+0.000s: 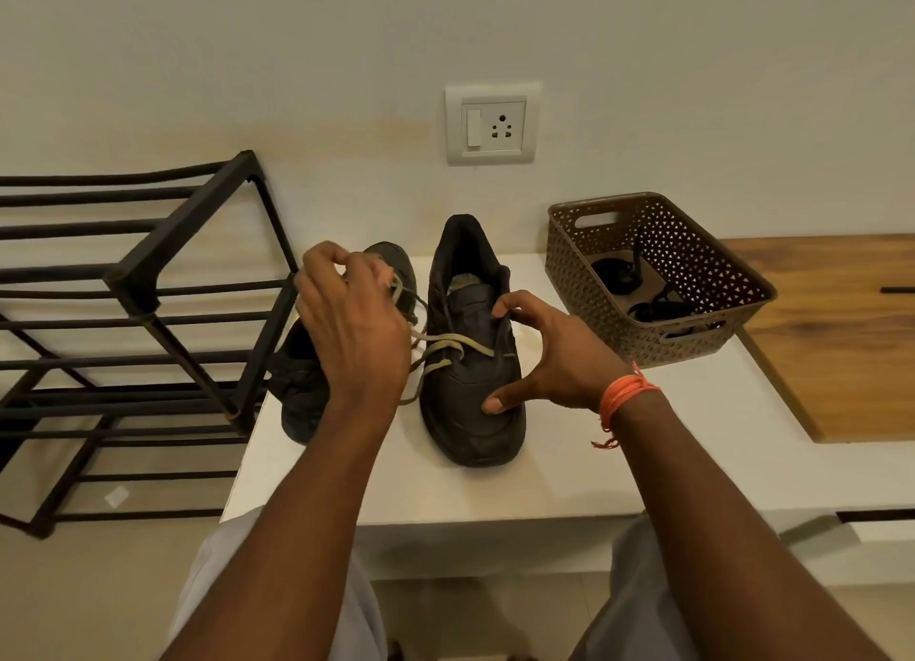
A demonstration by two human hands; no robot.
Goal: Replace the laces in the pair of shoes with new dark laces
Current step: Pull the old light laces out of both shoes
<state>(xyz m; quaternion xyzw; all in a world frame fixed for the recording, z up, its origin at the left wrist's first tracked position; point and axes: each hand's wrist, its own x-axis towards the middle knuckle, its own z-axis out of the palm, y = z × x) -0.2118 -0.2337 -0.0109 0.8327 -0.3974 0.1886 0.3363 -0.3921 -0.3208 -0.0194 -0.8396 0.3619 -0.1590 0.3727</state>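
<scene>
Left hand (352, 323) pinches pale lace (448, 341); right hand (549, 358) spreads open, steadying right shoe (473, 388) near basket (693, 314).

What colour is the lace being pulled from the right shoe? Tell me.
Pale beige-grey lace, seen in the head view.

White table (495, 492) bears 2 shoes (473, 363), brown basket (658, 274).
</scene>
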